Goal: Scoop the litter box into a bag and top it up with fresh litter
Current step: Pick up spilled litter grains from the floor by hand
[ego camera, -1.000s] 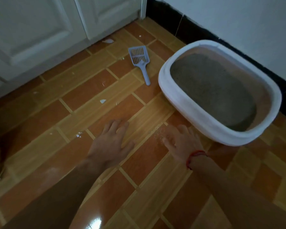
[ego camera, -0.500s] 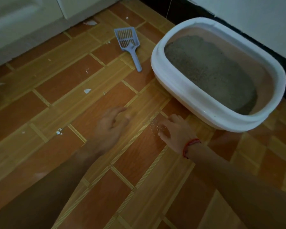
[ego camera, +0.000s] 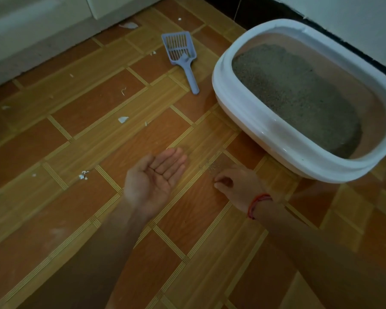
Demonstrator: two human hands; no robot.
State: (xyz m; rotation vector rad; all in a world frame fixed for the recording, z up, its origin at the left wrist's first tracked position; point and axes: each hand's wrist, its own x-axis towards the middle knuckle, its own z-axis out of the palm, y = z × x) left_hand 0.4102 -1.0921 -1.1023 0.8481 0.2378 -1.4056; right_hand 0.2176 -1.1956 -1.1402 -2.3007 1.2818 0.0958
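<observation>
Pinching gritty spilled litter (ego camera: 214, 167), right hand (ego camera: 236, 186) on glossy tiles (ego camera: 87, 121)

The floor (ego camera: 112, 121) is glossy tile in orange-brown and wood-grain rectangles, strewn with small white scraps (ego camera: 123, 119). Along its far edge stand pale cabinet doors (ego camera: 38, 23), a black skirting (ego camera: 250, 10) and a white wall (ego camera: 354, 21). The light is dim.

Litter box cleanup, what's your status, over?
Left hand open, palm up, empty. Right hand pinching at spilled grains. Scoop untouched on floor. Litter box unobstructed.
</observation>
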